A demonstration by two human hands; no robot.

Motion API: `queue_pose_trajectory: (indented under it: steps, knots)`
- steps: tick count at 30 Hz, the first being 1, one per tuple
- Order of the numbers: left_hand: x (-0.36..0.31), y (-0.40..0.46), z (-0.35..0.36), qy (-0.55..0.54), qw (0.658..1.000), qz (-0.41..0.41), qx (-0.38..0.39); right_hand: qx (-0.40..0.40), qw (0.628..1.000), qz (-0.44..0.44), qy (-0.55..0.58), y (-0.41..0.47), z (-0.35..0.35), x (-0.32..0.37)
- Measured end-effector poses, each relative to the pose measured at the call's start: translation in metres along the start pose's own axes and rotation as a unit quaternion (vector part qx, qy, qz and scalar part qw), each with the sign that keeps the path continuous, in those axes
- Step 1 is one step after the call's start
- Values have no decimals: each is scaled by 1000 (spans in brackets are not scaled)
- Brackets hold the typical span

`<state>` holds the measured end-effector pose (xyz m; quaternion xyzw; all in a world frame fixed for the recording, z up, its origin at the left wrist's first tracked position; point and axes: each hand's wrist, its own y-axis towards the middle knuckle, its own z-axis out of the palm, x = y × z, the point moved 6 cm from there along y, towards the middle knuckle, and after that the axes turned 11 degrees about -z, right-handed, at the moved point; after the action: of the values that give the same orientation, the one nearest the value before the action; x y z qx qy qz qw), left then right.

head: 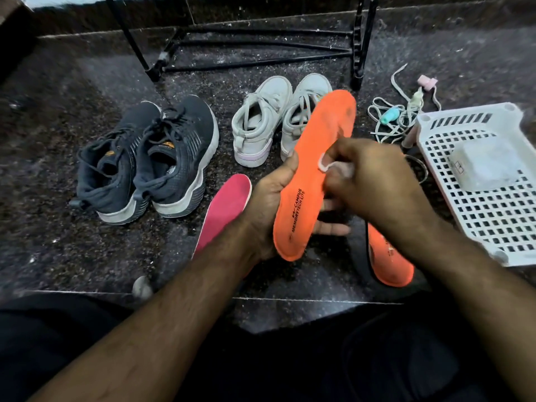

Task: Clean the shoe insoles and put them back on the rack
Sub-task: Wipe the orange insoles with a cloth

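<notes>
Orange foam, smooth and long with rounded ends, is filling the middle of the head view: an orange insole (314, 172) printed with black lettering is sitting tilted in the left hand (268, 204), whose grip is curling round its heel half, thumb along the near edge and fingers showing beneath. The right hand (374, 184) is pinching a small white wipe (326, 163) against the insole's surface, just above the left grip. Below and to the right of that grip, a second orange insole (390, 261) is lying flat on the speckled dark stone floor (58, 227). Left of the grip, a pink insole (224, 210) is lying partly under the forearm. Farther out, knitted dark sneakers (150, 161) and pale leather-like sneakers (278, 120) are standing in pairs before a black metal rack (255, 50). A white perforated plastic basket (478, 181) and tangled laces (397, 120) are sitting to the right.
</notes>
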<state>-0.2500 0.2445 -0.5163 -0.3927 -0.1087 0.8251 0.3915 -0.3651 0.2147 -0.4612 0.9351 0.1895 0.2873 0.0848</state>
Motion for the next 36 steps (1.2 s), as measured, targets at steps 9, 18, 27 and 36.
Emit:
queue_pose_trajectory:
  steps: [9, 18, 27, 36]
  knots:
    - [3, 1, -6, -38, 999, -11, -21, 62, 995, -51, 57, -15, 18, 30]
    - [1, 2, -8, -24, 999, 13, -33, 29, 997, -4, 68, -4, 13, 12]
    - [-5, 9, -18, -56, 998, 37, -14, 17, 993, -58, 98, -11, 9, 31]
    - [-2, 4, -12, -81, 997, 0, 16, 34, 975, -146, 161, -24, 18, 67]
